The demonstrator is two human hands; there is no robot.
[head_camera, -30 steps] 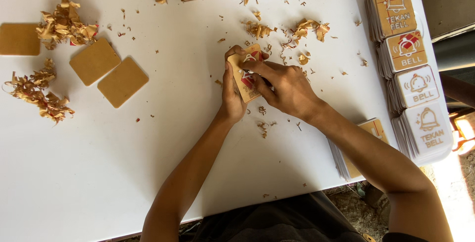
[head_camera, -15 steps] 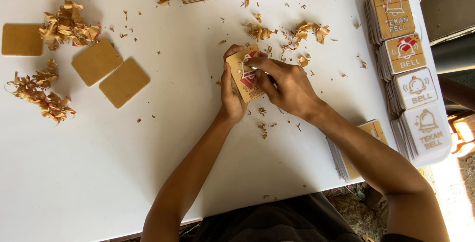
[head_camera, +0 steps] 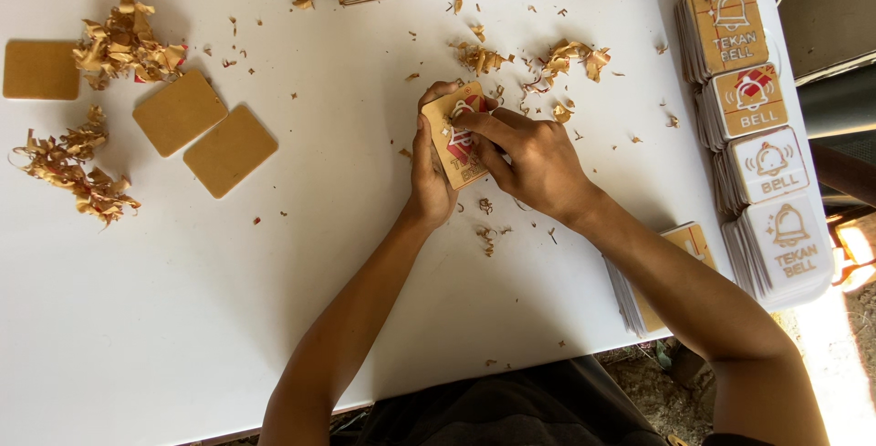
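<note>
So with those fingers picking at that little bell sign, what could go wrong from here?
The right hand picks at the small sign that the left hand holds off the table; a slip might scratch its face or nick a fingertip. The paper scraps close by could stick to it. The leaning stacks of finished signs at the edge might topple if bumped.

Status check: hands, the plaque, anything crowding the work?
Left hand grips small bell plaque. Right hand fingertips on its face. Paper scraps beside it; plaque stacks well right.
</note>
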